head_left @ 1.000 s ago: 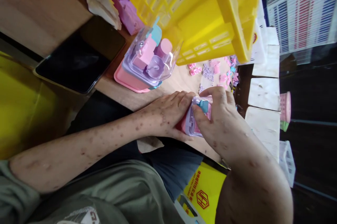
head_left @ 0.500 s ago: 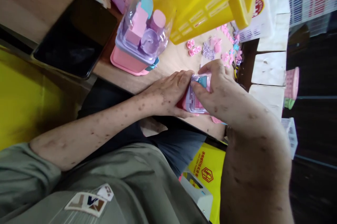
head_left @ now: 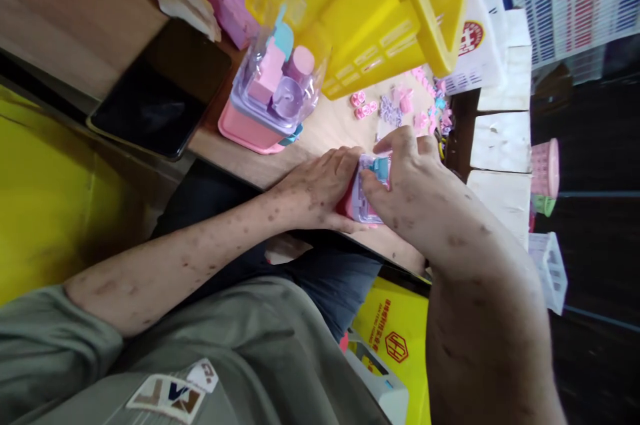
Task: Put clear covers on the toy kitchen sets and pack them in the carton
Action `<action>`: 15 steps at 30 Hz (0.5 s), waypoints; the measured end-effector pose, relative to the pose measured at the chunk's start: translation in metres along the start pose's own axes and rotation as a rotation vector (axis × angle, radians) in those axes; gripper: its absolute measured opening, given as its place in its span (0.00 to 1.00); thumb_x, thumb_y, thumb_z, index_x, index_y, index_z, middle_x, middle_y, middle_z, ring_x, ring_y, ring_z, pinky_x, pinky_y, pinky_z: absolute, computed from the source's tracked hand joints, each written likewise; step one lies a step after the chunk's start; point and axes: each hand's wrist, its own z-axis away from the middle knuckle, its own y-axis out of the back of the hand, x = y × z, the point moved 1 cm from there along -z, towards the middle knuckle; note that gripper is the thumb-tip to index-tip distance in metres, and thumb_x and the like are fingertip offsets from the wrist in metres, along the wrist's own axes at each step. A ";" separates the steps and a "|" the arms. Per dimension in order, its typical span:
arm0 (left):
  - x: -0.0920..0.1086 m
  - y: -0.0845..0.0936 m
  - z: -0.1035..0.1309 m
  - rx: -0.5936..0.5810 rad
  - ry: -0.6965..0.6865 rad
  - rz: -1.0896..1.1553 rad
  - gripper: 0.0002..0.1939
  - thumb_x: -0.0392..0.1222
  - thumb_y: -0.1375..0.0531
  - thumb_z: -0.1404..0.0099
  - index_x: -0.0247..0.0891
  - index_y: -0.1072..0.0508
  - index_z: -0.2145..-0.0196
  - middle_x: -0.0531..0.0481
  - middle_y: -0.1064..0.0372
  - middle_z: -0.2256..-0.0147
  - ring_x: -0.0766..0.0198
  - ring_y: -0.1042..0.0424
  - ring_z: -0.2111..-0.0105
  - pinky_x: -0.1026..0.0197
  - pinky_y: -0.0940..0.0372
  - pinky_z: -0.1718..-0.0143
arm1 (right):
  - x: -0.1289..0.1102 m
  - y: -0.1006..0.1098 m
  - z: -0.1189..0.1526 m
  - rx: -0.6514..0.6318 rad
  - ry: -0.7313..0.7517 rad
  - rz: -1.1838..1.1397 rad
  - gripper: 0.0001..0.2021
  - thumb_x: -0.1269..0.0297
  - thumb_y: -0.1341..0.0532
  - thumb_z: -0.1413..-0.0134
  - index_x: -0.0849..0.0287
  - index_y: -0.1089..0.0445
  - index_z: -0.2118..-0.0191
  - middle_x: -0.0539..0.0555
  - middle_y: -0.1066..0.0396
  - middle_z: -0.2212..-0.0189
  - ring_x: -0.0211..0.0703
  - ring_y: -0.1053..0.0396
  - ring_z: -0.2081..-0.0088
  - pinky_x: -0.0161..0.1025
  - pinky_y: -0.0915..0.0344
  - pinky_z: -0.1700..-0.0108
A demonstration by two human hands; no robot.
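Note:
A small toy box (head_left: 359, 202), with pink sides and a lilac top, sits near the table's front edge. My left hand (head_left: 327, 185) is wrapped around its left side, thumb low at the front. From the right, my right hand (head_left: 410, 175) is curled over the top, its thumb close against a teal piece (head_left: 381, 169) set in the lilac tray. The fingertips on the far side are partly hidden. To the left stands a similar pink and lilac toy box (head_left: 254, 128) under a clear dome (head_left: 316, 75), with pink, lilac and teal pieces inside.
A yellow basket (head_left: 365, 25) leans over the table behind the boxes. Small pink and lilac parts (head_left: 390, 108) lie scattered beyond my hands. At left lies a dark tablet-like slab (head_left: 163, 88). White cartons (head_left: 501, 142) line the right side, near a white crate (head_left: 473, 75).
The view has shifted slightly, so the scene sits a little lower. My right hand has turned slightly over the toy box's top; my left hand keeps its hold.

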 end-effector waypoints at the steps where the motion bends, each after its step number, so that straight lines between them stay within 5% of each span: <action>1: 0.001 -0.001 0.000 0.006 0.002 -0.010 0.55 0.66 0.24 0.37 0.34 0.47 0.30 0.25 0.39 0.31 0.33 0.35 0.29 0.34 0.38 0.27 | -0.002 0.002 -0.001 -0.013 0.003 0.040 0.18 0.61 0.44 0.28 0.63 0.29 0.40 0.73 0.28 0.43 0.71 0.30 0.42 0.67 0.25 0.45; 8: 0.003 -0.003 0.001 0.006 0.029 -0.026 0.55 0.68 0.25 0.37 0.33 0.47 0.31 0.25 0.38 0.31 0.33 0.36 0.28 0.35 0.38 0.27 | -0.018 0.008 -0.009 -0.069 -0.083 0.153 0.16 0.66 0.41 0.34 0.64 0.28 0.43 0.74 0.29 0.44 0.75 0.29 0.42 0.66 0.24 0.49; 12: 0.003 -0.002 0.000 -0.014 0.046 -0.011 0.55 0.66 0.25 0.37 0.34 0.48 0.30 0.25 0.38 0.32 0.32 0.35 0.29 0.33 0.38 0.28 | -0.018 0.007 -0.010 -0.091 -0.251 0.126 0.22 0.63 0.37 0.36 0.63 0.31 0.39 0.72 0.30 0.44 0.71 0.24 0.48 0.63 0.23 0.51; 15: 0.005 -0.001 -0.001 -0.007 0.056 -0.022 0.56 0.64 0.22 0.39 0.33 0.47 0.31 0.25 0.37 0.33 0.33 0.34 0.30 0.34 0.37 0.28 | -0.008 0.002 -0.008 -0.088 -0.244 0.057 0.22 0.61 0.38 0.35 0.61 0.32 0.38 0.70 0.29 0.45 0.65 0.23 0.53 0.61 0.23 0.51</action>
